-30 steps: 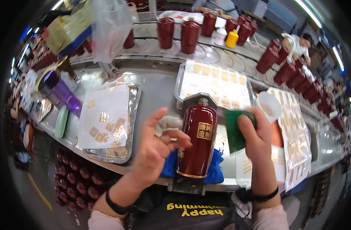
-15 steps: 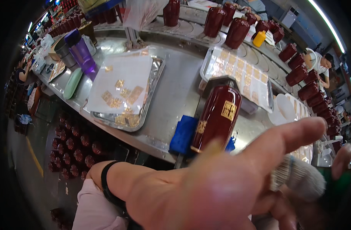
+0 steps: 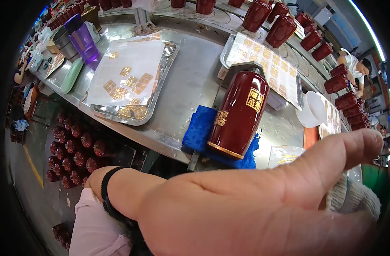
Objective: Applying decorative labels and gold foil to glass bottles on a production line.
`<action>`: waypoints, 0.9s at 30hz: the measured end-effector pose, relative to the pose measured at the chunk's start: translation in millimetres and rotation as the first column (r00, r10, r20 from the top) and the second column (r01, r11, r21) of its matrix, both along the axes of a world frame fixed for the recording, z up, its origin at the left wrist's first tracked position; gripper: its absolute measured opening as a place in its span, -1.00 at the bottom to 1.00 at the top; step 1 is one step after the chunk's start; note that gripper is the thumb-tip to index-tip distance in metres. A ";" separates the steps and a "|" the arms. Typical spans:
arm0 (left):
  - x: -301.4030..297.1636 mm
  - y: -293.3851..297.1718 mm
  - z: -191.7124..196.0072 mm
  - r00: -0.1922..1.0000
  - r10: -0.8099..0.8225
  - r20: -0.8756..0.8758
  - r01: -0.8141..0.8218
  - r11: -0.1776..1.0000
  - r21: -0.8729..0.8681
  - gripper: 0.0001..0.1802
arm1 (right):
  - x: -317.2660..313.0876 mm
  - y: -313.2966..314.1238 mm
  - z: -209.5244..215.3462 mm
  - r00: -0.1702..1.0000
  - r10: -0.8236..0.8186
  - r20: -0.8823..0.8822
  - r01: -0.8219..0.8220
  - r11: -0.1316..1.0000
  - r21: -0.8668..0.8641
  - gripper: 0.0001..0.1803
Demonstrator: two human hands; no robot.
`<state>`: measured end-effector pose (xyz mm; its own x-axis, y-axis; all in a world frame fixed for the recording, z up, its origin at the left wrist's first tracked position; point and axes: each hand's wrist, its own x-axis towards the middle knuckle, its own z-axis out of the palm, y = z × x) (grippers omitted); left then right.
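My left hand (image 3: pixel 254 205) fills the lower foreground, bare, with one digit stretched to the right; its other fingers are hidden or smeared. Behind it, a white knit glove (image 3: pixel 352 198) on my right hand shows only in part, its fingers mostly covered. Neither hand touches the glossy dark red bottle (image 3: pixel 239 115) beyond them. That bottle lies tilted in a dark angular holder (image 3: pixel 248 67) and over a blue cloth (image 3: pixel 197 128). On its side are a gold square decal (image 3: pixel 255 100) and a smaller gold decal (image 3: pixel 221 118); a gold band rings one end.
A metal tray (image 3: pixel 172 51) at left bears white sheets with gold decals; a decal sheet (image 3: pixel 265 64) lies on another at right. A white cup (image 3: pixel 312 111), purple bottle (image 3: pixel 82 40) and green case (image 3: pixel 73 76) stand around. Red bottles (image 3: pixel 282 30) line the conveyor; several stand below left.
The view has tilted, so the table sits higher and slightly left. My left hand is flatter across the foreground, its curled fingers now out of sight. The gloved hand has shifted right.
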<state>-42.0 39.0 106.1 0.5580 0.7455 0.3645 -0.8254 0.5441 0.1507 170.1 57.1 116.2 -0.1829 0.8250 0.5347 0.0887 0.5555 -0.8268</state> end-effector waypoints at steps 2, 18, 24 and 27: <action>-6.1 2.4 -1.2 1.000 -0.005 0.004 0.005 1.000 -0.003 0.23 | 1.8 1.0 0.7 1.000 0.001 0.012 -0.001 1.000 0.014 -0.64; -18.8 6.0 2.4 1.000 -0.007 -0.001 0.007 0.998 -0.059 0.17 | 15.2 14.6 7.7 0.996 0.048 0.071 -0.054 0.995 0.089 -0.64; -19.1 8.8 3.6 1.000 -0.009 -0.001 0.009 0.997 -0.071 0.15 | 19.2 23.7 10.7 0.993 0.064 0.095 -0.075 0.989 0.126 -0.64; -26.8 5.9 1.2 1.000 -0.023 0.001 0.023 0.998 -0.065 0.14 | 21.9 28.7 12.3 0.992 0.056 0.110 -0.073 0.985 0.156 -0.64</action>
